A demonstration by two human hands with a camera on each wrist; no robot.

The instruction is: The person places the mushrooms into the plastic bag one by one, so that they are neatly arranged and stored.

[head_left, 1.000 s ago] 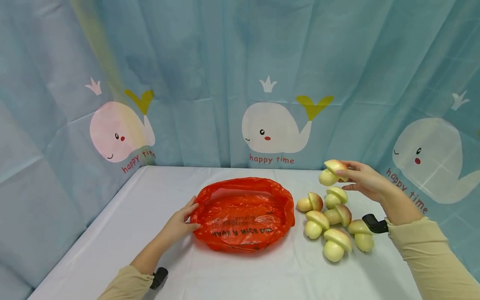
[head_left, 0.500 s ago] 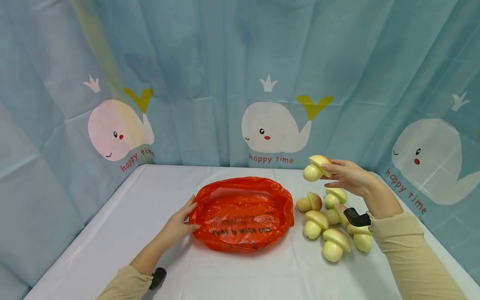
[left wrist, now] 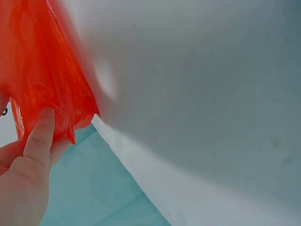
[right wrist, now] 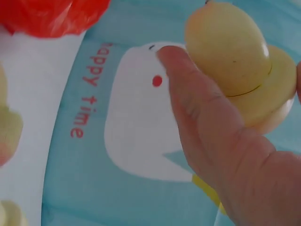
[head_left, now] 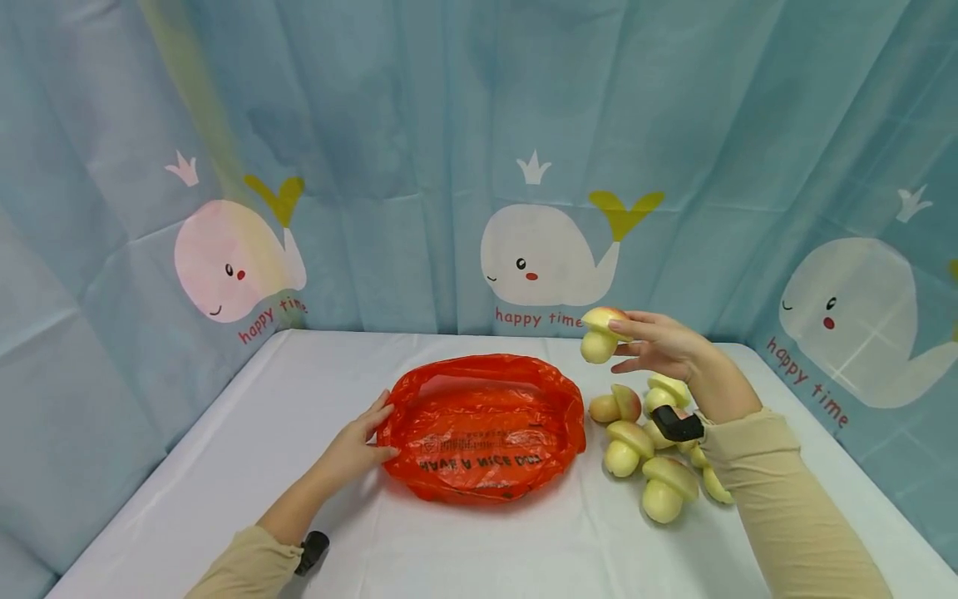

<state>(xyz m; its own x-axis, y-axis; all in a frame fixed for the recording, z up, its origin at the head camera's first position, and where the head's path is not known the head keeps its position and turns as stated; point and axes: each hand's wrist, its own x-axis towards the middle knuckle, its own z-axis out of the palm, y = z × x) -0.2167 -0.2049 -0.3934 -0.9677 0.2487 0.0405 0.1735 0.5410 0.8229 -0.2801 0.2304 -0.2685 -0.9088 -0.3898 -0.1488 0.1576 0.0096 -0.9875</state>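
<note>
In the head view, my right hand (head_left: 659, 345) holds a toy mushroom (head_left: 601, 333) in the air, between the bag's right side and the curtain. Its rounded pale stem and domed, reddish-tinged cap also show in the right wrist view, where my thumb lies along the near side. A red plastic bag (head_left: 486, 478) sits on the table with its mouth spread wide. My left hand (head_left: 352, 449) grips its left rim; in the left wrist view, fingers (left wrist: 40, 139) lie against the red film. Several more mushrooms (head_left: 669, 489) lie grouped right of the bag, some partly hidden by my right forearm.
A white cloth covers the table (head_left: 479, 553). Behind and at both sides hangs a blue curtain (head_left: 419, 150) printed with whales. Black wrist cameras (head_left: 677, 423) are strapped on at both sleeves.
My right hand has moved left with the mushroom, from over the group toward the bag's right side. My left hand and the bag have stayed where they were.
</note>
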